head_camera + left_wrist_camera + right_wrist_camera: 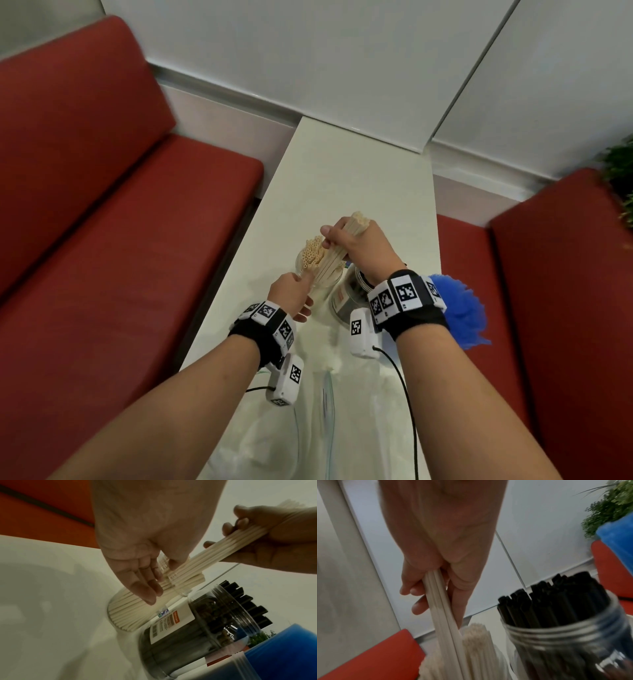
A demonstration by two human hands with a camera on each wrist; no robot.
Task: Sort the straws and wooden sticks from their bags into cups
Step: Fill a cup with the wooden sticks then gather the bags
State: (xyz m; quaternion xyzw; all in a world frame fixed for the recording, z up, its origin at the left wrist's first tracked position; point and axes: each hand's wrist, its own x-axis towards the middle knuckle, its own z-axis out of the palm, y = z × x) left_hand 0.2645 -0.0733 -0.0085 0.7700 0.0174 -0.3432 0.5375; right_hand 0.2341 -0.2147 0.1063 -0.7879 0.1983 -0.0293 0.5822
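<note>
Straw cup (310, 274) left of stick jar (349, 298) on table (359, 178)

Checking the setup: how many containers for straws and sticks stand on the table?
2: a clear cup of pale straws under the left hand, and beside it a clear jar of black straws. Others may be hidden.
</note>
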